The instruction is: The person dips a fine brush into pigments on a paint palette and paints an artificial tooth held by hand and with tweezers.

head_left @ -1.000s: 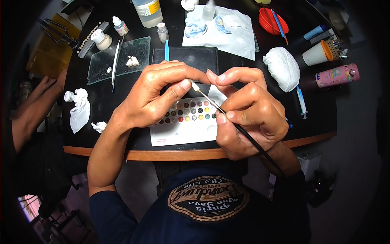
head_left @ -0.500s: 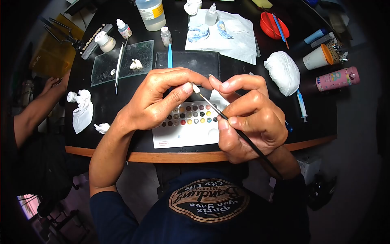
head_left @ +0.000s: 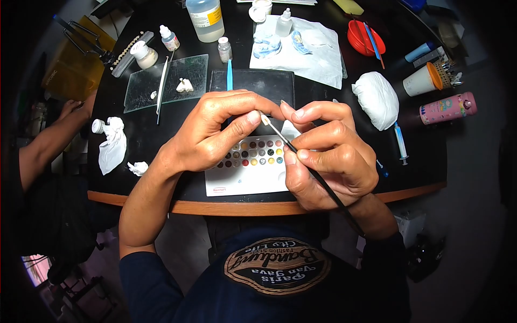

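Note:
My left hand [head_left: 212,126] pinches a small white dental crown [head_left: 263,118] between thumb and index finger. In my right hand [head_left: 339,153] is a thin black paintbrush [head_left: 325,186], gripped near its ferrule, with its tip on the crown's surface. My two index fingertips come close together just above the crown. Below the hands lies a white stain palette [head_left: 245,184] with rows of small coloured wells; my fingers cover part of it. Behind my left hand a blue-handled tool [head_left: 230,75] rests by a dark slab [head_left: 274,81].
A scratched glass plate [head_left: 186,63] with a long white-handled instrument [head_left: 162,89] lies at left. Bottles, including a large one [head_left: 206,21], stand behind. Blue-white dental pieces sit on a paper sheet [head_left: 323,67]. At right are a red bowl [head_left: 360,40], a white bundle [head_left: 375,99] and a syringe [head_left: 400,142]. Another person's arm [head_left: 54,134] is at far left.
The brush tip has moved up and left, from the crown's lower edge onto its surface. My right hand shifted slightly left with it. The table view has drifted slightly.

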Tool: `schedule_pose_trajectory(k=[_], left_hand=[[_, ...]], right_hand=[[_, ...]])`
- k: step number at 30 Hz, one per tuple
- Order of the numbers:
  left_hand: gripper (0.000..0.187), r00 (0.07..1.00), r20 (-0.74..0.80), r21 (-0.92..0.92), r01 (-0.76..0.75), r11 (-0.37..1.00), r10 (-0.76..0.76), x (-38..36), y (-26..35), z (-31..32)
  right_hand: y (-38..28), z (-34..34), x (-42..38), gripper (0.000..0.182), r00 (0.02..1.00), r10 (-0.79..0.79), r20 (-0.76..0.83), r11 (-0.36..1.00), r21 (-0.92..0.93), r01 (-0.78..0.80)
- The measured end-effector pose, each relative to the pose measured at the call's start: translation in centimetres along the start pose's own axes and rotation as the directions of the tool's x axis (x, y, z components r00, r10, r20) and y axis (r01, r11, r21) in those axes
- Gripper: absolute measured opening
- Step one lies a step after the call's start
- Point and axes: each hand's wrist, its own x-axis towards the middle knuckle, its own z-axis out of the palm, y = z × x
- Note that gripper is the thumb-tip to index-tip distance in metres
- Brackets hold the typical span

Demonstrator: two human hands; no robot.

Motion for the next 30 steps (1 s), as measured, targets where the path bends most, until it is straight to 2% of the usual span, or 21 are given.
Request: schedule_pose_trajectory(k=[7, 11, 14, 18, 21, 30], left_hand=[[0.038, 1.000, 0.001, 0.008, -0.012, 1.000, 0.012, 0.08, 0.02, -0.04], [0.037, 1.000, -0.009, 0.008, -0.016, 1.000, 0.016, 0.08, 0.00, 0.08], [0.035, 1.000, -0.001, 0.048, -0.024, 0.999, 0.024, 0.09, 0.05, -0.07], [0.032, 1.000, 0.019, 0.093, -0.026, 0.995, 0.025, 0.11, 0.12, -0.31], [0.029, 0.999, 0.034, 0.124, -0.019, 0.992, 0.015, 0.03, 0.16, -0.51], [0.027, 0.999, 0.050, 0.182, -0.030, 0.983, 0.021, -0.10, -0.04, -0.69]], right_hand=[[-0.25, -0.08, 0.15, 0.023, 1.000, 0.016, 0.009, 1.000, -0.010, -0.016], [-0.63, -0.72, 0.22, 0.024, 0.994, 0.030, 0.107, 0.999, 0.029, -0.033], [-0.69, -0.86, 0.35, 0.024, 0.992, 0.031, 0.118, 0.999, 0.039, -0.035], [-0.58, -0.60, 0.18, 0.020, 0.999, 0.046, 0.028, 0.995, 0.084, -0.048], [-0.42, -0.82, 0.09, 0.020, 0.998, 0.050, 0.028, 0.992, 0.114, -0.053], [-0.45, -0.50, 0.12, 0.022, 0.998, 0.053, 0.035, 0.997, 0.051, -0.055]])
